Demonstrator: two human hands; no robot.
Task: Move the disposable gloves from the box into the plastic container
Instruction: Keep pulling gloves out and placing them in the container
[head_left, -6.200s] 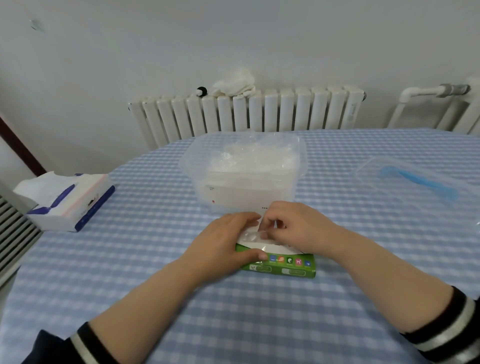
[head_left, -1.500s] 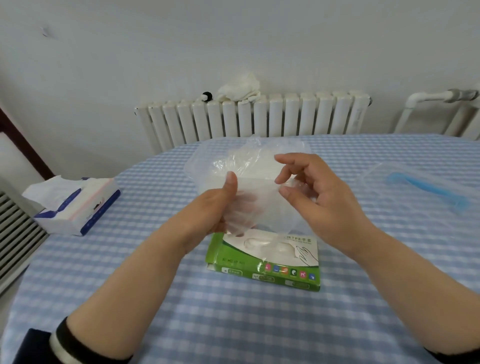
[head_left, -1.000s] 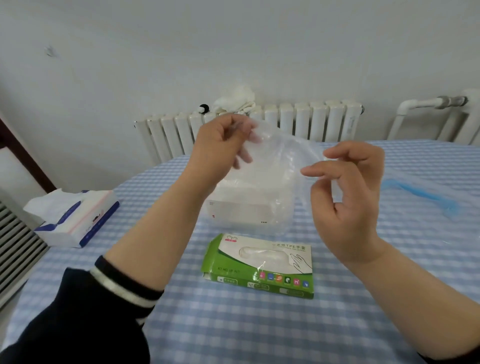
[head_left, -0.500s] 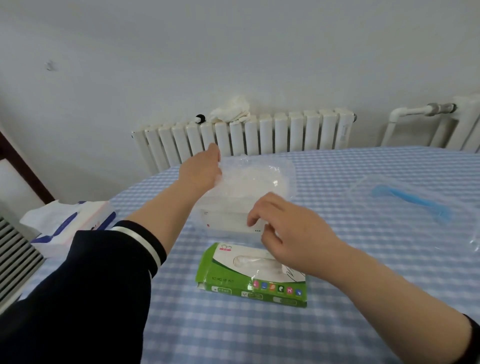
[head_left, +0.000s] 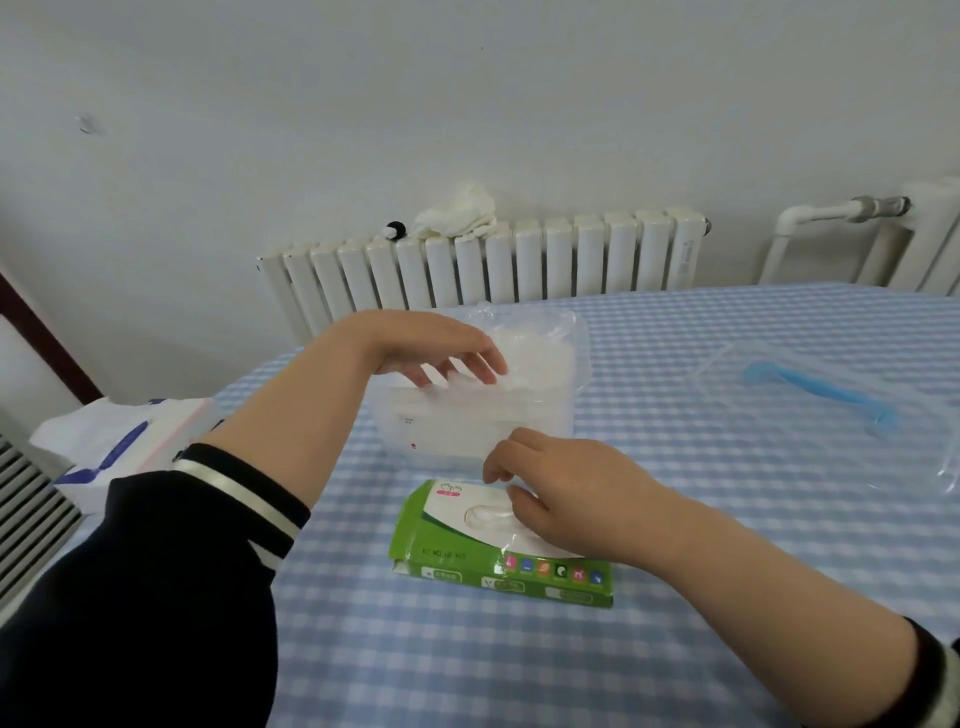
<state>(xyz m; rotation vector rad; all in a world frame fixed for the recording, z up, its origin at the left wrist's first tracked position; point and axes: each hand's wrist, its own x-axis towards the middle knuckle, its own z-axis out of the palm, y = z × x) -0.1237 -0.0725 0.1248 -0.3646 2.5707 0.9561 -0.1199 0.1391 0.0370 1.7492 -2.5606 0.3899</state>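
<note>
Many gloves (head_left: 524, 358) are already lying in the container (head_left: 483, 410) at the far middle of the table (head_left: 727, 519), where the left hand (head_left: 431, 343) is hovering with fingers apart, while the right hand (head_left: 561, 493) is pinching another at the near box (head_left: 457, 551).

Left hand (head_left: 441, 345) extended forward, palm down, fingers loosely spread and straight. Right hand (head_left: 558, 493) lower and nearer, fingers curled downward, thumb and forefinger drawn together.
</note>
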